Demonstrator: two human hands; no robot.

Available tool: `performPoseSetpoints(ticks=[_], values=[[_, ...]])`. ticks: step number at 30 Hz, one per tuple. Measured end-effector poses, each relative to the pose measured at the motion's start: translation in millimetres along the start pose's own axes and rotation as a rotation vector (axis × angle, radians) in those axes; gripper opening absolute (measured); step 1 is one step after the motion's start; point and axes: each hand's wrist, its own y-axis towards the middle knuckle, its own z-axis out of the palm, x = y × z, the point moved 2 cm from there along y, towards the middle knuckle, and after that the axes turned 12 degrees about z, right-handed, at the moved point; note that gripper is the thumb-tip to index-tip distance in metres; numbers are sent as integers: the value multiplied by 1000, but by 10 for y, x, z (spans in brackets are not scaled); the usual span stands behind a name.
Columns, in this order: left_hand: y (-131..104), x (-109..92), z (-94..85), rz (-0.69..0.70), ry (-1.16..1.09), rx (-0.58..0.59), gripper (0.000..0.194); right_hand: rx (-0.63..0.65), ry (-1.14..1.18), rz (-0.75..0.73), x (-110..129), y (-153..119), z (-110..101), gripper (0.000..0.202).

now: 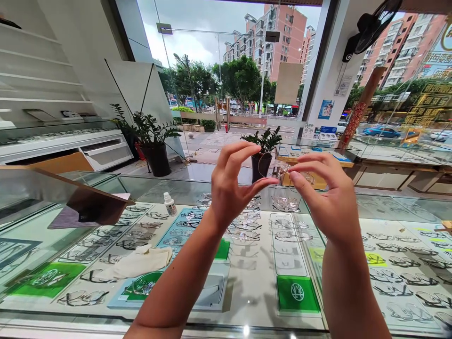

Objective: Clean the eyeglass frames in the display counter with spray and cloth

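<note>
A pair of thin-rimmed eyeglasses (260, 165) is held up in front of me, above the glass display counter. My left hand (229, 176) is closed around one lens, fingertips at its upper edge and thumb along its lower edge. My right hand (326, 193) pinches the frame near its middle between thumb and fingers. Part of the other lens is hidden behind the right fingers, and the clear lenses are hard to make out against the background. Below the hands, a cream cloth (141, 261) lies crumpled on the counter, and a small white bottle (170, 203) stands farther back.
Rows of eyeglasses (243, 233) are laid out in the glass display counter (249, 296). Green pads (298, 293) lie among them. A dark-edged panel (67, 193) juts in from the left. Beyond the counter stand potted plants (157, 157), a glass storefront and a wall fan (370, 28).
</note>
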Motion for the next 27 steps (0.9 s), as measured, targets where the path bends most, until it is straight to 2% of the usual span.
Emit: performPoseSetpoints(ticks=[4, 6, 9, 17, 27], values=[[70, 14, -36, 25, -54, 110, 66, 225, 132, 76, -98, 55, -51, 9], [88, 33, -43, -9, -101, 170, 65, 337, 201, 124, -147, 73, -63, 11], [83, 60, -30, -91, -221, 225, 64, 438, 268, 176, -202, 86, -67, 14], [9, 85, 73, -374, -495, 226, 65, 444, 312, 237, -299, 115, -6, 16], [18, 122, 82, -372, -571, 221, 70, 546, 507, 398, -315, 123, 112, 15]])
